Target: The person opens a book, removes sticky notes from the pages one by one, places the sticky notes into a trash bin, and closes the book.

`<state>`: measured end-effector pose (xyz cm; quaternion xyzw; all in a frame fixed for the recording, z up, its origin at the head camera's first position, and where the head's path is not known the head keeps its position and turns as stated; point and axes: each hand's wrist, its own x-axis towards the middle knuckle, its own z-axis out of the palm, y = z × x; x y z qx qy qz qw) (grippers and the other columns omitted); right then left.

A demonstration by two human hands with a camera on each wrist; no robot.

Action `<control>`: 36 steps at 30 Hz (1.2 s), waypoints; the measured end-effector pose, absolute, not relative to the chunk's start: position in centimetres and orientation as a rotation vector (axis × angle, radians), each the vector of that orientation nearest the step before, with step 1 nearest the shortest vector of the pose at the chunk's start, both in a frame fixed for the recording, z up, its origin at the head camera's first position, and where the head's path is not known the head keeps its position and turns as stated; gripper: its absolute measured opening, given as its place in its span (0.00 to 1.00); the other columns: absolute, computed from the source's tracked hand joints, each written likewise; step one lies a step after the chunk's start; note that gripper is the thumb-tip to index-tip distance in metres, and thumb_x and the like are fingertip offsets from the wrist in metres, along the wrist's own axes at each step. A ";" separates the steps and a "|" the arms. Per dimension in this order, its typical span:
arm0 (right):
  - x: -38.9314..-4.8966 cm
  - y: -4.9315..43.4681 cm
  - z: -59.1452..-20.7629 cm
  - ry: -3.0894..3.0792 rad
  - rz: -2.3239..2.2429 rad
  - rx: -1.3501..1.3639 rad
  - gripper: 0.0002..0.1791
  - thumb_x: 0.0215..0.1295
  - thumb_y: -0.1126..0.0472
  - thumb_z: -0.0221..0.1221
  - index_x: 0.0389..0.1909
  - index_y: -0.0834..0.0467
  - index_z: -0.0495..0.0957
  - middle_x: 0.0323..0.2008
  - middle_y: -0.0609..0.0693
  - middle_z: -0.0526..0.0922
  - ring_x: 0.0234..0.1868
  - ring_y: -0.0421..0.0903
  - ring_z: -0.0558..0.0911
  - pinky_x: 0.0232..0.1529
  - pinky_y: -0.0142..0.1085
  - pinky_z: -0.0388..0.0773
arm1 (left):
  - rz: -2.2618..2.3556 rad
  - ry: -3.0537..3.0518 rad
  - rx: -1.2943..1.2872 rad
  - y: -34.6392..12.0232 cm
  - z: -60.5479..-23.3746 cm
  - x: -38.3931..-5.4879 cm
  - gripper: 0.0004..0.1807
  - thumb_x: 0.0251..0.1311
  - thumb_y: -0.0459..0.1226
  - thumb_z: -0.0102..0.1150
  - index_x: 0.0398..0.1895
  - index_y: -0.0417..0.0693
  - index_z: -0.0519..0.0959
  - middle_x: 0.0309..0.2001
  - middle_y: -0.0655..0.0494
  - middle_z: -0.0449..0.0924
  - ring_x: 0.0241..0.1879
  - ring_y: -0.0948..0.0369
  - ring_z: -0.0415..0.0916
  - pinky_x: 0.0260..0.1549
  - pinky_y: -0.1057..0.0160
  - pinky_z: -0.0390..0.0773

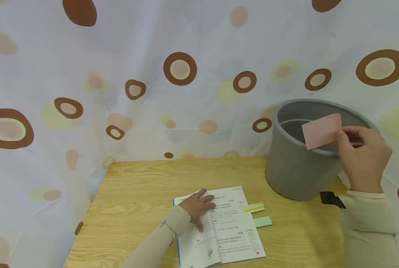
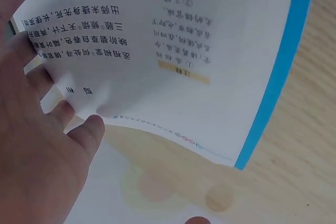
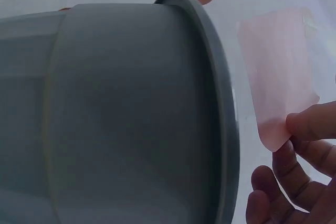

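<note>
Pinched between thumb and fingers of my right hand (image 1: 365, 156) is a pink sticky note (image 1: 322, 131), held by one end above the near rim of a grey bin (image 1: 296, 167). In the right wrist view the sticky note (image 3: 278, 72) stands just beyond the bin's rim (image 3: 223, 98), apart from it. My left hand (image 1: 199, 208) lies with spread fingers on the left page of an open book (image 1: 234, 238). The left wrist view shows the page (image 2: 157, 87) bending up slightly beside the fingers. A yellow tab (image 1: 254, 207) and a green tab (image 1: 263, 222) stick out from the book's right edge.
The wooden table (image 1: 145, 186) carries the book and the bin, which stands at the back right. Behind it hangs a white curtain (image 1: 199, 100) with brown and yellow spots. A black strap (image 1: 331, 199) sticks out by my right sleeve.
</note>
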<state>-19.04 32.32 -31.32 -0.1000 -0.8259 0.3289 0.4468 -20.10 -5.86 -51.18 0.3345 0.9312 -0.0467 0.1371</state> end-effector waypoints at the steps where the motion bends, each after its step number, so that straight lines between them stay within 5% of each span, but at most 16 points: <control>1: -19.0 32.5 -31.4 -2.055 0.814 -0.264 0.17 0.66 0.57 0.58 0.41 0.68 0.85 0.27 0.12 0.62 0.29 0.12 0.64 0.32 0.11 0.59 | -0.141 2.687 0.976 -5.8 -51.0 -20.1 0.52 0.34 0.59 0.75 0.71 0.71 0.67 0.77 0.68 0.57 0.80 0.55 0.47 0.78 0.58 0.58; 8: -19.3 33.7 -31.0 -2.052 0.818 -0.315 0.17 0.64 0.57 0.55 0.40 0.67 0.85 0.23 0.11 0.61 0.26 0.14 0.63 0.30 0.14 0.58 | -0.188 2.617 1.026 -5.6 -49.7 -20.5 0.51 0.36 0.57 0.76 0.71 0.70 0.67 0.77 0.67 0.58 0.80 0.53 0.48 0.78 0.56 0.59; 17: -19.5 34.7 -31.0 -2.179 0.812 -0.456 0.21 0.66 0.53 0.54 0.45 0.65 0.85 0.18 0.13 0.58 0.23 0.18 0.61 0.29 0.17 0.58 | -0.167 2.541 0.965 -5.1 -49.4 -20.9 0.44 0.37 0.53 0.76 0.64 0.83 0.71 0.78 0.68 0.55 0.81 0.52 0.42 0.78 0.52 0.57; 26: -19.7 35.1 -31.5 -2.243 0.810 -0.510 0.21 0.67 0.53 0.53 0.47 0.64 0.85 0.17 0.13 0.57 0.23 0.18 0.60 0.29 0.18 0.59 | 0.029 2.480 0.919 -5.1 -50.2 -20.5 0.27 0.55 0.54 0.65 0.61 0.81 0.75 0.79 0.72 0.50 0.82 0.50 0.34 0.78 0.42 0.54; 31: -19.6 35.0 -31.5 -2.246 0.808 -0.519 0.21 0.67 0.53 0.53 0.47 0.65 0.84 0.17 0.13 0.56 0.23 0.18 0.60 0.28 0.17 0.59 | 0.050 2.492 0.960 -5.3 -51.1 -20.6 0.37 0.50 0.68 0.61 0.66 0.76 0.72 0.80 0.69 0.49 0.82 0.48 0.32 0.80 0.45 0.48; 36: -19.6 35.1 -31.6 -2.236 0.804 -0.499 0.20 0.67 0.54 0.53 0.46 0.65 0.84 0.16 0.12 0.57 0.23 0.18 0.60 0.28 0.17 0.58 | -0.008 2.543 0.975 -5.5 -51.7 -20.7 0.48 0.43 0.71 0.64 0.72 0.76 0.64 0.80 0.70 0.49 0.82 0.51 0.33 0.81 0.50 0.47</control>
